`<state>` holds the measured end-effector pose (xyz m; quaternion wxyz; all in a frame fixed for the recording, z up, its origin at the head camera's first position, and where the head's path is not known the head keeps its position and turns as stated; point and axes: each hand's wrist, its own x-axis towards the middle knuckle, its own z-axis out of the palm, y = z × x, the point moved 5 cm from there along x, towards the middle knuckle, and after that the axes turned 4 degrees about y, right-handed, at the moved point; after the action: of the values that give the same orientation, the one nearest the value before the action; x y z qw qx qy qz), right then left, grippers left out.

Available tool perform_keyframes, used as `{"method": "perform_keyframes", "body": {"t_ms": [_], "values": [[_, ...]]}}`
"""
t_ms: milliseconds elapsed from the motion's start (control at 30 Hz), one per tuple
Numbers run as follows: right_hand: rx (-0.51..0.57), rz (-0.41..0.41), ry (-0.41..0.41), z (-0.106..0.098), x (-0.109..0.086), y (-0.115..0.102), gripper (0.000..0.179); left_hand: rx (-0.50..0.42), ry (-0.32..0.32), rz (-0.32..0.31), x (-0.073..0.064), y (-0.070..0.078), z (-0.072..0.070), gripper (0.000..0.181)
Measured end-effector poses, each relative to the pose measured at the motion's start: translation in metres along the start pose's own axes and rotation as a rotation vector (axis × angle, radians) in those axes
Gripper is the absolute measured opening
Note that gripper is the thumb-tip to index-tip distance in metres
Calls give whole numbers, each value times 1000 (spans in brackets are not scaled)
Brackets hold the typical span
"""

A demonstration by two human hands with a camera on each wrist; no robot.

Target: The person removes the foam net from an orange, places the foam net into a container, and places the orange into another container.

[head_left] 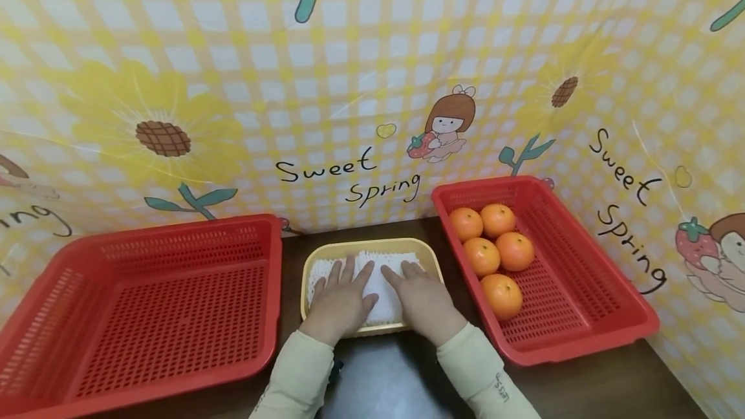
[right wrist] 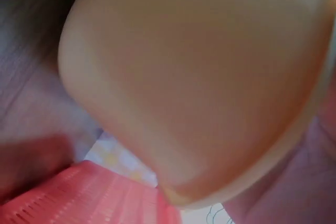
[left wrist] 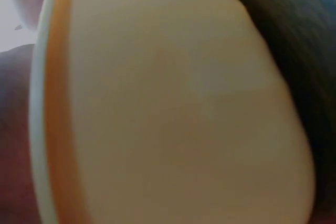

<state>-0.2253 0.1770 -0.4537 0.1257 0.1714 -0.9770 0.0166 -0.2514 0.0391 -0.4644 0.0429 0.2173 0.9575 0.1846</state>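
A small pale-yellow tray (head_left: 372,246) with rounded corners stands on the dark table between two red baskets. White, bumpy-textured material (head_left: 385,302) lines it; I cannot tell its exact kind. My left hand (head_left: 337,306) rests on the left part of this lining, fingers spread and fairly straight. On the right part lies my right hand (head_left: 425,299), its fingers also extended. Both wrists cross the tray's near rim. The tray's outer wall (left wrist: 184,103) fills most of the left wrist view, and the same tray (right wrist: 194,77) dominates the right wrist view.
To the left is a red slotted basket (head_left: 180,322) with nothing in it. Another red basket (head_left: 559,290), on the right, holds several oranges (head_left: 502,297) along its left side. A yellow checked cloth (head_left: 337,70) with printed flowers hangs behind.
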Motion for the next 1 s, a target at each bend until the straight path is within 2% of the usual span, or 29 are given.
{"method": "perform_keyframes", "body": {"t_ms": [133,300,633,833,1000], "values": [[108,47,-69,-2,0,7,49,-88,18,-9,1,-5,1,67],[146,71,-57,-4,1,11,39,-152,48,-11,1,-8,-1,62],[156,128,-57,-6,2,13,41,-131,21,-12,0,-6,0,46],[124,97,-50,-7,4,9,50,-62,49,-33,2,-5,0,49],[68,32,-37,-6,5,6,44,-13,58,-28,4,-5,3,50]]}}
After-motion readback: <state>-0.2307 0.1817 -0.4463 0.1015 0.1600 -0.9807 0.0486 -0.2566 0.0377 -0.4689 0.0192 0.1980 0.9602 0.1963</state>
